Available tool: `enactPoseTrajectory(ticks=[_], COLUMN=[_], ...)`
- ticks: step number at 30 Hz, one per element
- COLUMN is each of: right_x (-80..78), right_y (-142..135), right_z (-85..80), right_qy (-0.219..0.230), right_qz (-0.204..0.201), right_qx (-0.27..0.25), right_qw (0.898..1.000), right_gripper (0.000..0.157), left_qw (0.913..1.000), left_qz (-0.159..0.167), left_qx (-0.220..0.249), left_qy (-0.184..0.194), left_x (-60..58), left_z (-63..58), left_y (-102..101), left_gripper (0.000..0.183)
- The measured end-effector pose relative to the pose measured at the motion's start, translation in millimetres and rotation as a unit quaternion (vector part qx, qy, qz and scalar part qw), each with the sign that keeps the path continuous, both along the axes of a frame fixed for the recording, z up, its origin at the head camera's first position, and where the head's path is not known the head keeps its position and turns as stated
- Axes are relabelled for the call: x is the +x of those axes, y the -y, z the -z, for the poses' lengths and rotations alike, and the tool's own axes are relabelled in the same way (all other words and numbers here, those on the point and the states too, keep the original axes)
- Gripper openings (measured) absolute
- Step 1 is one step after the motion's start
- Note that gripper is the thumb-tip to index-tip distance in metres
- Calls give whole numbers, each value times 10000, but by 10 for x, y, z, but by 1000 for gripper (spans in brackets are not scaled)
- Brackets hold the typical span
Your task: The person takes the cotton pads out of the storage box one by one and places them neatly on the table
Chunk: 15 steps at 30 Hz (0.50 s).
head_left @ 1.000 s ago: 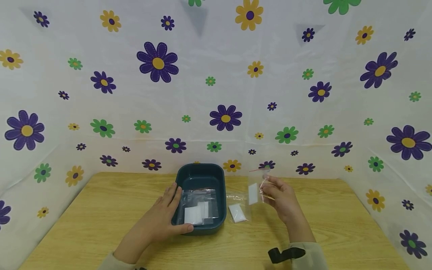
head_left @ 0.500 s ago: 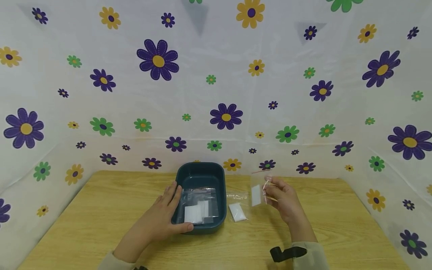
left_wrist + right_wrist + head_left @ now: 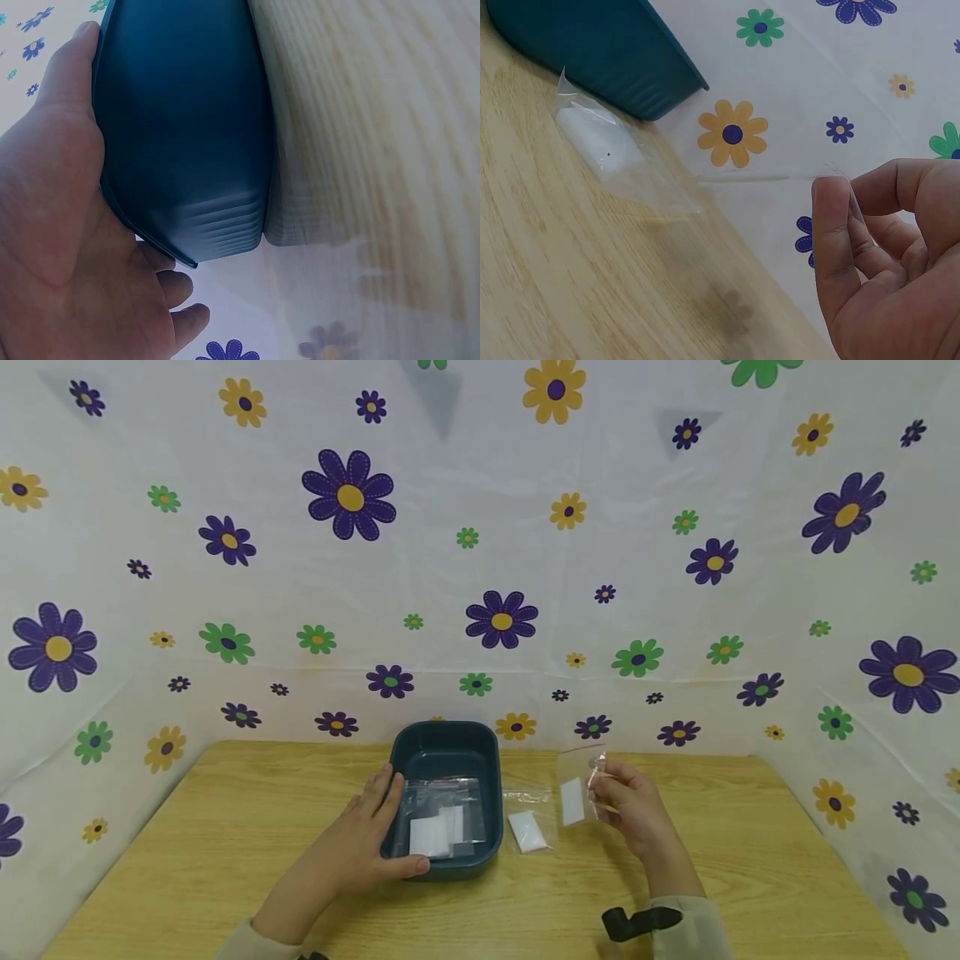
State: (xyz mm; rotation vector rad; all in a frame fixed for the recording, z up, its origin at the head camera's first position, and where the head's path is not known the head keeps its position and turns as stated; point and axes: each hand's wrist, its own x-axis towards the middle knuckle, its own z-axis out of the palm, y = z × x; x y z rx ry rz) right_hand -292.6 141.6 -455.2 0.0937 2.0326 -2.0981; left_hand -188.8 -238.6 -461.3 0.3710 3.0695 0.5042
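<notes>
In the head view a dark teal plastic bin [image 3: 446,735] holds several clear zip bags [image 3: 437,831] with white contents, overlapping near its front. My left hand [image 3: 358,835] rests along the bin's left side with fingers extended, its thumb over the front rim. The left wrist view shows the palm beside the bin's outer wall [image 3: 187,120]. My right hand [image 3: 637,810] pinches the right edge of a zip bag [image 3: 573,800], held upright above the table with a flat white piece inside. In the right wrist view that bag is nearly edge-on between thumb and fingers.
Another zip bag [image 3: 528,832] with a white piece lies on the wooden table [image 3: 750,852], just right of the bin. A white sheet with printed flowers [image 3: 501,620] stands behind the table and along both sides.
The held bag has shifted slightly right and lower with my right hand, away from the bag lying on the table. My left hand and the bin stay put.
</notes>
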Motion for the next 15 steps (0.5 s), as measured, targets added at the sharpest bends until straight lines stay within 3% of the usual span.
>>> enactPoseTrajectory(ticks=[15], right_x=[-37], right_y=[-30], right_z=[158], right_qy=[145], right_qz=[-18], right_qx=[200], right_qw=[9997], right_gripper=[41], left_qw=[10000], left_qz=[-18], left_qx=[10], left_qy=[77], left_x=[-2], left_z=[0], left_y=[-7], left_gripper=[124])
